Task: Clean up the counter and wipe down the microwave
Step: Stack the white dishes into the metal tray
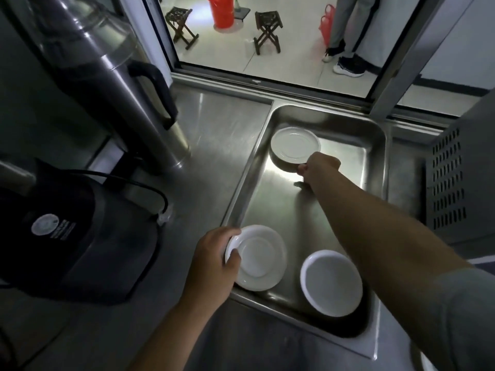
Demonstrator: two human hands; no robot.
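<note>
Left hand [214, 259] pinches lower-centre plate [258, 258] by its rim; right hand [317, 167] pinches the upper plate [294, 144]. Judged light, rigid, slippery, breakable: hold the rims.

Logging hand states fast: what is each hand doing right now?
Left hand: holding the near plate by its rim.
Right hand: holding the far plate by its edge.

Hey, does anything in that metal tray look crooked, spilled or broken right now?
Nothing looks spilled or broken. The far plate is tilted, its near edge gripped by the right hand, and the left hand holds the near plate at the tray's left rim. The white bowl sits upright on its own.
</note>
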